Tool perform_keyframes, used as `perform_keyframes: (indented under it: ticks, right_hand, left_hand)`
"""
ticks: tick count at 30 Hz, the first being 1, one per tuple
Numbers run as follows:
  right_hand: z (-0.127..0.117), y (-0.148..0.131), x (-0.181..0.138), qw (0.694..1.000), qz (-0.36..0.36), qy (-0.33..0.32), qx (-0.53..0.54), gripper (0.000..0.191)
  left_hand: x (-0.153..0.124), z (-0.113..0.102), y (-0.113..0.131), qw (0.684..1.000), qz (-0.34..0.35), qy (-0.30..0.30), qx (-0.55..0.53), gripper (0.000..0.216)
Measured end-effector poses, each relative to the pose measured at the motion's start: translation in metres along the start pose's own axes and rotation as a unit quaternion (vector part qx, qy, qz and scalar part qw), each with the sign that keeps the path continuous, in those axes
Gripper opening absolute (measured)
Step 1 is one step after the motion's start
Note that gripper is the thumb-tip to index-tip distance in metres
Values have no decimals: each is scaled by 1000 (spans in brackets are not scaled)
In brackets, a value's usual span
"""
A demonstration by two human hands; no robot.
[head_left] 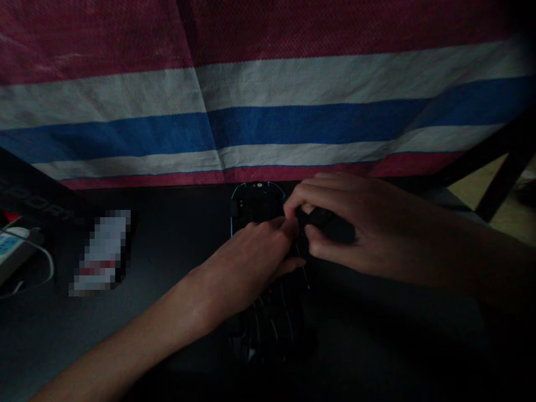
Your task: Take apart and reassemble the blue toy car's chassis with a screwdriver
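Observation:
A black case-like object with thin blue edging lies on the dark table in the middle. Its lower part has several thin shiny lines, too dark to identify. My left hand reaches across it, fingers bent down and pressed together at its right side; whatever they pinch is hidden. From the right comes my right hand, its fingertips meeting those of the left. Within its curled fingers and thumb sits a black object with a ribbed part, whose kind I cannot make out.
A blurred white and red item lies on the dark table at the left. Beyond it are a white power strip and a cable. A striped sheet hangs behind. Dark frame bars stand at the right.

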State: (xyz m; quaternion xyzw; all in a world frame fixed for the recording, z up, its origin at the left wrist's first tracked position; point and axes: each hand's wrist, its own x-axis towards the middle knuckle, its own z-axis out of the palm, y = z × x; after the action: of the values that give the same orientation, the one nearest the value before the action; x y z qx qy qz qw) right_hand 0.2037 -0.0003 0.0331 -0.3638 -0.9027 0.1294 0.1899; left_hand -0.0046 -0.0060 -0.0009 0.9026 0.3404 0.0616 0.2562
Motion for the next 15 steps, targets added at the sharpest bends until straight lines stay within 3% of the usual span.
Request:
perform_keyframes:
  ticks: [5, 8, 12, 15]
  right_hand:
    - [-2, 2, 0, 1000, 25, -3, 3, 7]
    - [-2, 6, 0, 1000, 5, -5, 14, 22]
    - [-1, 9, -2, 999, 35, 25, -9, 7]
    - [-1, 9, -2, 999, 16, 33, 11, 13]
  left_hand:
    - [0, 1, -3, 1000, 9, 18, 0, 29]
    - [2, 0, -1, 1000, 0, 1, -8, 26]
    - [3, -1, 0, 1000, -3, 11, 0, 32]
    - [3, 0, 0, 1000, -11, 8, -14, 26]
